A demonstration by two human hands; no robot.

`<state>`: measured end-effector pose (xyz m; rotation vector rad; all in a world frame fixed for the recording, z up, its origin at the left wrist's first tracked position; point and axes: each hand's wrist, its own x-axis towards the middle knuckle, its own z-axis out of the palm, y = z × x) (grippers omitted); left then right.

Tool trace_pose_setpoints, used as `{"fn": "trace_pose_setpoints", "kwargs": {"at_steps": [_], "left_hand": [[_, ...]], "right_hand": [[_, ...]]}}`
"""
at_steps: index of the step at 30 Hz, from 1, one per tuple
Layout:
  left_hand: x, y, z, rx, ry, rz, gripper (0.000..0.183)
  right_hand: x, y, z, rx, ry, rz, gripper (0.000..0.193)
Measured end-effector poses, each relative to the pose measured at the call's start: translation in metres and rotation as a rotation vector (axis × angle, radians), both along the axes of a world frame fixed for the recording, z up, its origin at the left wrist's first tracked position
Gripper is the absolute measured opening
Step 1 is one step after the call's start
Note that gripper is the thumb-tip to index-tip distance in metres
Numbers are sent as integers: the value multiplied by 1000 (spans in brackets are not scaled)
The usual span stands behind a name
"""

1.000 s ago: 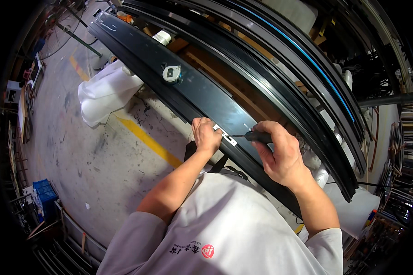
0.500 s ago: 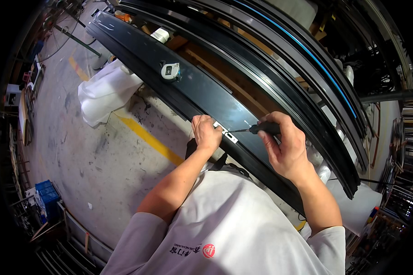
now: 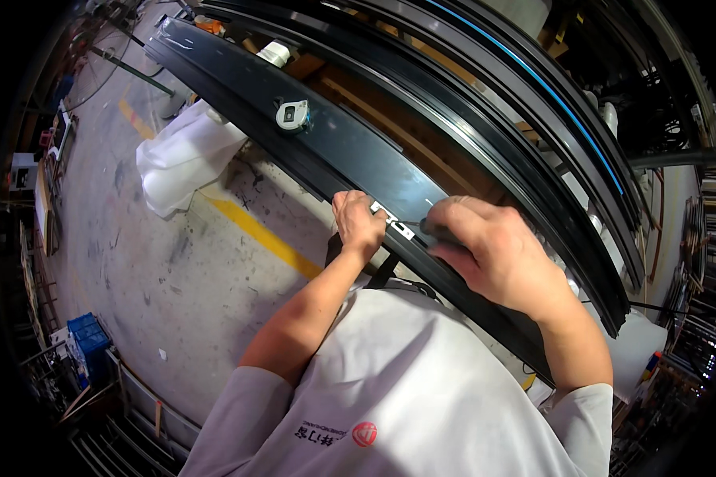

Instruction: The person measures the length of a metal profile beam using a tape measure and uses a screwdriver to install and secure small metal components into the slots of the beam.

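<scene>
A long black metal profile (image 3: 350,151) lies diagonally in front of me. On its near edge sits a small white slotted plate (image 3: 402,230). My left hand (image 3: 359,226) is closed at the plate's left end, its fingers curled against the profile edge. My right hand (image 3: 501,250) grips a screwdriver (image 3: 439,231) by its dark handle, which the fingers partly cover. The thin shaft points left toward the plate, close to my left fingertips; whether its tip touches a screw is hidden. Farther up the profile rests a white tape measure (image 3: 293,116).
More long dark profiles (image 3: 485,135) lie behind, one with a blue strip, over wooden supports. A white-wrapped support (image 3: 187,159) stands under the left part. The concrete floor has a yellow line (image 3: 258,237). A blue crate (image 3: 89,338) stands at lower left.
My right hand has turned and shifted lower with the screwdriver, its back now more toward me, covering more of the handle. My left hand stays at the plate.
</scene>
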<state>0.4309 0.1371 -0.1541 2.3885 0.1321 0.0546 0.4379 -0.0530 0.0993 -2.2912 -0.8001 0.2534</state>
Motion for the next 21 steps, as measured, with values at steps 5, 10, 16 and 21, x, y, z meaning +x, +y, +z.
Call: {"fn": "trace_pose_setpoints", "kwargs": {"at_steps": [5,10,16,21], "left_hand": [[-1,8,-2,-80,-93,-33,24],[-16,4,18,155,-62,-236,25],[-24,-14,17,229,-70,-232,19],[-27,-17,-4,147,-77,-187,20]], "right_hand": [[3,3,-1,-271,-162,-99,34],[5,3,3,-246,-98,-68,35],[7,1,4,-213,-104,-72,35],[11,0,8,-243,-86,-23,23]]}}
